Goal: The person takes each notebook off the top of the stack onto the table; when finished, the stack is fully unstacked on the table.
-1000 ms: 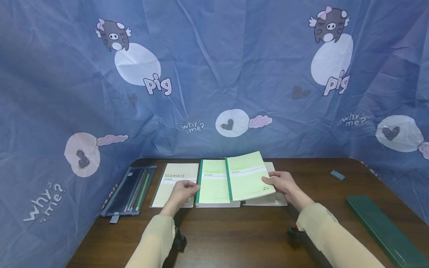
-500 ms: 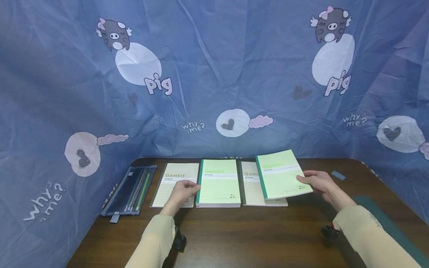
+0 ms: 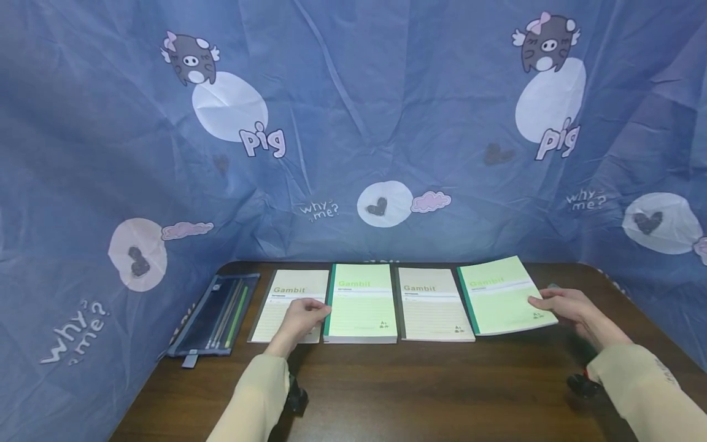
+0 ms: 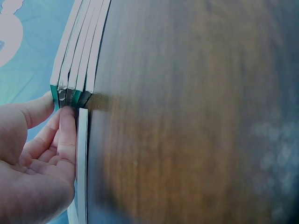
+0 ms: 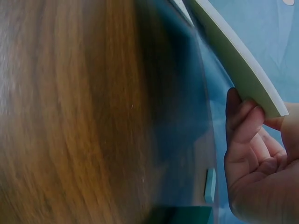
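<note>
My right hand (image 3: pixel 569 310) pinches the right edge of a green notebook (image 3: pixel 505 294), thumb on top and fingers underneath. That notebook tilts, its right side raised off the table, as the right wrist view also shows its lifted edge (image 5: pixel 247 60). My left hand (image 3: pixel 301 322) lies over a cream notebook (image 3: pixel 276 319) at the left. Its thumb and curled fingers grip the spine side of a stack of notebooks (image 3: pixel 361 307), topped by a green one. The left wrist view shows the stack's several layered edges (image 4: pixel 81 51) at the fingertips. Another cream notebook (image 3: pixel 433 307) lies between stack and held notebook.
A dark mesh pencil case (image 3: pixel 212 316) with several pencils lies at the far left of the brown table (image 3: pixel 414 393). In the right wrist view, a small blue eraser-like block (image 5: pixel 210 184) and a dark green case (image 5: pixel 191 214) lie near the hand. A blue printed curtain (image 3: pixel 353 123) hangs behind.
My right hand has carried the green notebook rightward from over the stack, past the cream notebook, and lowered it at the right. My left hand has stayed at the stack's spine.
</note>
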`<state>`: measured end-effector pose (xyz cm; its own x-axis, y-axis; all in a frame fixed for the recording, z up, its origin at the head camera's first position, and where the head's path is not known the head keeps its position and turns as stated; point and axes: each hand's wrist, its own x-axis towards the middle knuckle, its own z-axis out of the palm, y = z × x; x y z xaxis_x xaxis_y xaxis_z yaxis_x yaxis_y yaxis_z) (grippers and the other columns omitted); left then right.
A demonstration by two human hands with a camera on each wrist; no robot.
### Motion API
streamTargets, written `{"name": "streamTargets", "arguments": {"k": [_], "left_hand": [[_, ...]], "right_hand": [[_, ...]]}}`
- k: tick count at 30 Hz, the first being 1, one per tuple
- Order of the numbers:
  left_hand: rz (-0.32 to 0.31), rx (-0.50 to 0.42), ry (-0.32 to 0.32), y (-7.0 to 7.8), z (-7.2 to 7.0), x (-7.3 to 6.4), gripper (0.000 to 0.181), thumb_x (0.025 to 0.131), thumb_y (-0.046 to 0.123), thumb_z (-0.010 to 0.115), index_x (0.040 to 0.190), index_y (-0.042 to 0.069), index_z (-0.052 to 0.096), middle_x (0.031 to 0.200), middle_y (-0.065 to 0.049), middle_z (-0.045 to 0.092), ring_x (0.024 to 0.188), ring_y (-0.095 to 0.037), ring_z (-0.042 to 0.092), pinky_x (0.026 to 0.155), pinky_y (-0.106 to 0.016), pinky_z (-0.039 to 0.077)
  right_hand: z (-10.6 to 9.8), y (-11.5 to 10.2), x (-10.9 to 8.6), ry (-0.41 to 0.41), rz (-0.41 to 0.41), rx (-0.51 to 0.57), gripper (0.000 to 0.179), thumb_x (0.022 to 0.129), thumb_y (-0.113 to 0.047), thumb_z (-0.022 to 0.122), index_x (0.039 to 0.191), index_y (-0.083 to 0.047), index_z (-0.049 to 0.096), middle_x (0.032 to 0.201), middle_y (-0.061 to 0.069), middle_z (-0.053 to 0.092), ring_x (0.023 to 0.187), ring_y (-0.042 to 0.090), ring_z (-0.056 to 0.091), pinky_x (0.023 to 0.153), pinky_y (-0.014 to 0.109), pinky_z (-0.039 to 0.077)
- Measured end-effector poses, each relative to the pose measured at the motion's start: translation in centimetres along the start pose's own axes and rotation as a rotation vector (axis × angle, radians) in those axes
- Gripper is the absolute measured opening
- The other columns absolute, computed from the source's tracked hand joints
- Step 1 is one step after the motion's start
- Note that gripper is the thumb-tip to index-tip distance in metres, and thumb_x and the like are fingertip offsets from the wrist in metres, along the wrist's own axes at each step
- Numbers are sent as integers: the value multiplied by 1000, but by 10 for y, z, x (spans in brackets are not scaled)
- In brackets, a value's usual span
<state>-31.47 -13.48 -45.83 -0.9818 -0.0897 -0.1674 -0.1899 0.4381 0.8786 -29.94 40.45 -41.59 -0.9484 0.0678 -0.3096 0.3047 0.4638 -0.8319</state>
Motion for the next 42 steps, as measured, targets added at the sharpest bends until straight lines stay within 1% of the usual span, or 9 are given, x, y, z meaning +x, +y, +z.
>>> {"name": "streamTargets", "arguments": {"k": [4,7,11,15,18,21,25,30,42], "left_hand": [[-10,4,-8,-1,0,0,32,94,24,69,111,-3,67,103,-13,68,90,-23,67,75,-34,51],[-9,5,-15,-2,0,0,33,94,24,69,111,-4,67,104,-13,68,91,-23,67,77,-35,52],[-2,5,-11,-2,-1,0,32,93,23,70,110,-3,67,103,-13,68,89,-23,67,75,-35,51],[-11,3,-5,0,-1,0,32,94,25,69,111,-2,67,102,-12,68,90,-23,67,74,-34,50],[-26,4,-6,0,-1,-1,33,94,26,69,112,-1,67,101,-11,68,91,-23,67,75,-34,50],[-20,6,-8,0,-1,-3,33,94,26,69,112,-1,67,102,-11,68,92,-23,68,76,-34,50],[-10,12,-3,2,0,-4,32,94,25,69,111,-2,67,103,-12,68,92,-24,68,75,-34,50],[-14,14,-1,3,0,-3,32,94,25,68,111,-2,67,104,-13,68,93,-24,67,76,-35,50],[-17,8,-7,1,1,-1,32,94,24,68,112,-2,67,104,-13,68,95,-24,69,79,-37,52]], "right_hand": [[0,5,1,-1,-7,23,82,96,-27,67,144,21,21,83,-6,69,74,12,69,69,31,57],[1,6,0,19,-31,-23,76,96,-25,67,140,24,28,82,-3,69,71,12,68,67,32,57],[5,4,0,128,-73,-225,67,92,-24,71,128,25,44,85,9,68,71,16,65,64,33,54],[10,-3,-1,242,-115,-485,60,87,-28,74,117,21,57,105,33,63,84,35,64,70,43,52],[14,-7,-3,267,-113,-602,61,85,-32,75,116,18,59,117,39,58,96,49,59,75,52,50],[17,-8,-7,272,-84,-641,59,84,-32,76,114,16,61,115,38,59,97,51,58,73,55,49],[23,-9,-10,297,-89,-694,49,83,-29,75,103,14,64,96,29,65,81,41,62,63,50,50],[29,-9,-12,308,-99,-741,37,85,-28,73,87,8,65,75,15,60,67,30,56,56,46,47],[35,-9,-10,336,-73,-823,38,86,-25,73,93,11,63,76,19,60,68,35,57,54,46,48]]}}
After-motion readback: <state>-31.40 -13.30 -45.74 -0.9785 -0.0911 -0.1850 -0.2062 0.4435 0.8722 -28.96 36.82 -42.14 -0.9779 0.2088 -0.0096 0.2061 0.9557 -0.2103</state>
